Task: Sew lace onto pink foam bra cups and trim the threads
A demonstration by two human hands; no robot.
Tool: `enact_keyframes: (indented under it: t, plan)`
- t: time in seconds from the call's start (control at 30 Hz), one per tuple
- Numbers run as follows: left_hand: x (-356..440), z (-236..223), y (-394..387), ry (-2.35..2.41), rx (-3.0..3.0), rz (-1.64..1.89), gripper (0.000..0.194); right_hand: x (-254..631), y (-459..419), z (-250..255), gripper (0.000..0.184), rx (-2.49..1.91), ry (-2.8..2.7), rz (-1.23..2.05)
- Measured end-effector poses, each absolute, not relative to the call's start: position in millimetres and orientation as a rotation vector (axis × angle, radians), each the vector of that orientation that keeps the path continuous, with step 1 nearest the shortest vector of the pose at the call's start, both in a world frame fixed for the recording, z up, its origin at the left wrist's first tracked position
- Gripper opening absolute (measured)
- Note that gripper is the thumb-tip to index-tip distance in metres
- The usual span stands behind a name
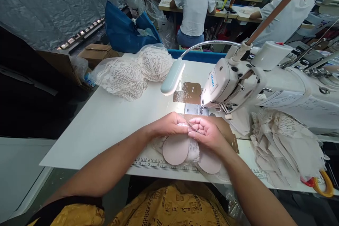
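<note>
A pale lace bra (175,149) with smooth pinkish cups lies at the table's front edge, under both hands. My left hand (173,124) is closed, pinching the bra's lace edge between thumb and fingers. Close against it, my right hand (208,132) is also closed, its fingertips round a thin dark metal tool (191,126) that is mostly hidden, so its exact kind does not show. The hands meet just in front of the sewing machine's needle area, and the second cup (209,160) rests below the right wrist.
A white sewing machine (225,81) stands ahead on the right, with a lamp (173,77) over the bed. Stacked lace cups (120,77) sit at the back left. Pale fabric pieces (287,144) and orange-handled scissors (324,184) lie right. A ruler strip (159,165) runs along the front edge.
</note>
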State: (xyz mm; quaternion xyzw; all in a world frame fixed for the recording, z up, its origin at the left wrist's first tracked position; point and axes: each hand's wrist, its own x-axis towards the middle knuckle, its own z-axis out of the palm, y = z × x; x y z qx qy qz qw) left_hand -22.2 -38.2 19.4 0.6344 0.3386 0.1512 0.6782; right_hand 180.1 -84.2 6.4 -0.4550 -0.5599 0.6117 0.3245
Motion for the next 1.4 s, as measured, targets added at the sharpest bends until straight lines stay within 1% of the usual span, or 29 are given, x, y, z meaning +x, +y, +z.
enact_keyframes:
  t: [0.1, 0.17, 0.33, 0.5, 0.63, 0.77, 0.93, 1.07, 1.17, 1.23, 1.3, 1.4]
  plan:
    - [-28, 22, -35, 0.779, 1.492, 0.252, 0.034, 180, -85, 10, 0.023, -1.324, -1.53, 1.534]
    - [-33, 24, -33, 0.784, 1.56, 0.226, 0.032, 180, -85, 12, 0.023, -1.369, -1.543, 1.505]
    - [-37, 25, -31, 0.837, 1.567, 0.293, 0.027, 183, -85, 7, 0.024, -1.257, -1.637, 1.505]
    - [-34, 26, -32, 0.767, 1.449, 0.279, 0.026, 193, -84, -1, 0.033, -1.201, -1.539, 1.493]
    - [-32, 23, -33, 0.759, 1.392, 0.284, 0.027, 194, -83, 3, 0.029, -1.2, -1.651, 1.476]
    - [-29, 20, -35, 0.742, 1.334, 0.29, 0.035, 187, -82, 10, 0.025, -1.185, -1.693, 1.491]
    - [-29, 18, -36, 0.73, 1.308, 0.275, 0.036, 181, -83, 9, 0.02, -1.213, -1.748, 1.335]
    - [-29, 18, -35, 0.745, 1.346, 0.283, 0.032, 182, -82, 6, 0.022, -1.272, -1.684, 1.308]
    - [-31, 21, -32, 0.782, 1.405, 0.289, 0.032, 194, -83, 13, 0.031, -1.414, -1.676, 1.265]
    - [-36, 24, -30, 0.812, 1.43, 0.305, 0.036, 208, -87, 21, 0.039, -1.581, -1.773, 1.141]
    - [-43, 27, -26, 0.849, 1.404, 0.326, 0.046, 225, -95, 28, 0.047, -1.746, -1.91, 0.997]
    - [-55, 27, -19, 0.895, 1.266, 0.336, 0.064, 248, -112, 30, 0.045, -1.961, -2.036, 0.938]
